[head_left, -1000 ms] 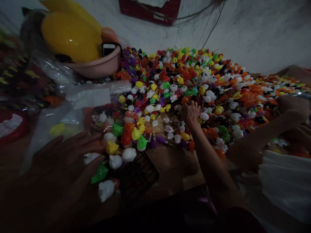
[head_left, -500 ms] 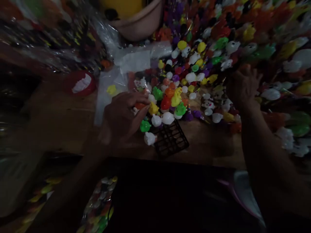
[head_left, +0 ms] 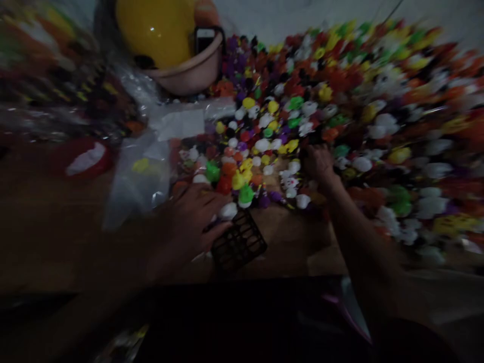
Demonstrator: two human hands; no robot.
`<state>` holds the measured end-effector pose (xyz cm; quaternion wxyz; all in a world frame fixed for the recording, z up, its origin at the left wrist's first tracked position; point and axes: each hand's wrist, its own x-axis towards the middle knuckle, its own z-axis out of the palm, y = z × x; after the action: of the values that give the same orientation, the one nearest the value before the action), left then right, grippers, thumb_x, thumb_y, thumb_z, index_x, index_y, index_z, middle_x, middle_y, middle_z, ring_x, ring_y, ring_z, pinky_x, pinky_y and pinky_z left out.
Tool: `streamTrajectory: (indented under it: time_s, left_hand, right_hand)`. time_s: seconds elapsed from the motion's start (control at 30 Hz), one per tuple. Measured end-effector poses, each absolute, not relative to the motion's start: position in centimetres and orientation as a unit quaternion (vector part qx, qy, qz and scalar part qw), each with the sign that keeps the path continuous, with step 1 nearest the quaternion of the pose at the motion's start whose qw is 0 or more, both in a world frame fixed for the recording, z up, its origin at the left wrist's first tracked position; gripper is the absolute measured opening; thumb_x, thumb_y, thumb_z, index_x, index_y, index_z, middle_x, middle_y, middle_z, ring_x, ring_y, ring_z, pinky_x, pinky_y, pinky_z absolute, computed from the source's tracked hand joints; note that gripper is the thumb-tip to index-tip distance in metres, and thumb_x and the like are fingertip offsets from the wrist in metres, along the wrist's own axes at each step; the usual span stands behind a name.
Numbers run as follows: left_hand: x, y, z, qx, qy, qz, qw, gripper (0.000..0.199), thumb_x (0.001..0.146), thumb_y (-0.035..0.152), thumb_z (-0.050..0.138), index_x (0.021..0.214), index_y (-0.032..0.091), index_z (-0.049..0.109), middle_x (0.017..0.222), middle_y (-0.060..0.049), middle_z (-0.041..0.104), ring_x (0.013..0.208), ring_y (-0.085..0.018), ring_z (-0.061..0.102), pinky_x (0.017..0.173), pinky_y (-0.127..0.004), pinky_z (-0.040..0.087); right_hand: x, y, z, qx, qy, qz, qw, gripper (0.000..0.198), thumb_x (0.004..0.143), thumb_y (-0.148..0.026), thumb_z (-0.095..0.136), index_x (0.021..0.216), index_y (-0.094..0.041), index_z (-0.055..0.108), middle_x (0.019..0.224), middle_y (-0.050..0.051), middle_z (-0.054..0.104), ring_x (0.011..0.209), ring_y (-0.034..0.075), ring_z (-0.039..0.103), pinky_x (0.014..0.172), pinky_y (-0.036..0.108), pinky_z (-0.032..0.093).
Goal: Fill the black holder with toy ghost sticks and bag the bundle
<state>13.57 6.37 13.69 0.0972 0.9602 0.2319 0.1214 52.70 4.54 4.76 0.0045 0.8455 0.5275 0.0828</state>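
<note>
My left hand (head_left: 192,217) lies low over several small figures at the table's front, its fingers stretched and the thumb apart. A small white plastic figure (head_left: 228,212) shows between thumb and fingers; what lies under the palm is hidden. Just right of the thumb is a black plastic grid tray (head_left: 240,242). Beyond it stand a green figure (head_left: 246,194) with a white base and a yellow figure (head_left: 239,179). My right hand (head_left: 319,161) reaches down at the near edge of the big heap of coloured figures (head_left: 385,126). Dark blur hides its fingertips, close to a white figure with a face (head_left: 290,181).
A pink basin (head_left: 189,75) holding a large yellow round thing (head_left: 157,30) and a phone-like dark object (head_left: 205,40) stands at the back. At the left are a clear plastic bag (head_left: 139,186) and a red dish (head_left: 83,161) with something white in it.
The camera view has shifted, bringing the back wall into sight. My left hand has come down over the nearest figures, covering the green and white ones. My right hand stays by the heap.
</note>
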Motion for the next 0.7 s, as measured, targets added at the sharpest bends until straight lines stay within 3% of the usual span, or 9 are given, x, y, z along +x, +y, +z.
streamTrajectory:
  time_s: [0.23, 0.47, 0.7]
  left_hand:
    - [13.4, 7.3, 11.6, 0.953, 0.232, 0.159, 0.114, 0.031, 0.09, 0.038, 0.054, 0.113, 0.023, 0.069, 0.111, -0.009, 0.074, 0.112, -0.035, 0.064, 0.094, -0.056, 0.048]
    - [12.7, 7.6, 11.3, 0.943, 0.254, 0.153, 0.151, 0.034, 0.09, 0.042, 0.055, 0.113, 0.021, 0.07, 0.116, -0.012, 0.071, 0.115, -0.032, 0.063, 0.1, -0.05, 0.048]
    - [13.2, 7.6, 11.9, 0.947, 0.251, 0.127, 0.156, 0.028, 0.095, 0.038, 0.047, 0.103, 0.022, 0.069, 0.111, -0.011, 0.071, 0.108, -0.03, 0.064, 0.092, -0.046, 0.051]
  right_hand:
    - [53.7, 3.2, 5.5, 0.843, 0.526, 0.104, -0.049, 0.042, 0.089, -0.02, 0.04, 0.12, -0.011, 0.067, 0.119, 0.021, 0.064, 0.108, 0.034, 0.049, 0.09, 0.042, 0.033]
    - [53.1, 3.8, 6.3, 0.819, 0.566, 0.088, -0.001, 0.041, 0.088, -0.014, 0.041, 0.116, -0.014, 0.072, 0.119, 0.019, 0.064, 0.113, 0.034, 0.047, 0.092, 0.043, 0.031]
    - [52.6, 5.6, 5.7, 0.825, 0.554, 0.106, 0.031, 0.042, 0.09, -0.017, 0.041, 0.116, -0.017, 0.073, 0.12, 0.02, 0.059, 0.117, 0.033, 0.045, 0.099, 0.048, 0.029]
